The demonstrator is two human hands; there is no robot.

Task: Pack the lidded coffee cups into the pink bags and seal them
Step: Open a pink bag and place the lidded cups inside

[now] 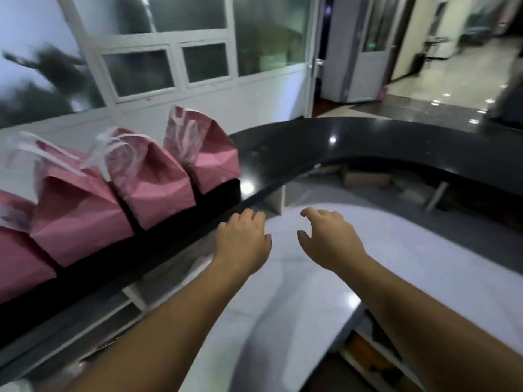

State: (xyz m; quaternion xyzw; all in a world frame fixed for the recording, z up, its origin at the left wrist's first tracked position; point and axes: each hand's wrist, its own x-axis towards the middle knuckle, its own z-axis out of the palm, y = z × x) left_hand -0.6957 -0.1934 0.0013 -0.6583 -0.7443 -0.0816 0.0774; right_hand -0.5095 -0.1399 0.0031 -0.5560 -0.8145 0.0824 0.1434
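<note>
Several pink paper bags stand in a row on the raised black counter (283, 148) at the left, their tops folded shut with white plastic handles sticking out: one far bag (210, 162), a middle bag (158, 190), a nearer bag (76, 222). No coffee cups show. My left hand (243, 236) and my right hand (329, 239) hover side by side over the white lower worktop (297, 292), fingers loosely curled, holding nothing. The picture is blurred by motion.
The black counter curves away to the right. Shelves with boxes sit under it and under the white worktop's near edge (376, 363). A white partition with glass panes (158, 69) stands behind; an open door and tiled hallway lie at the back right.
</note>
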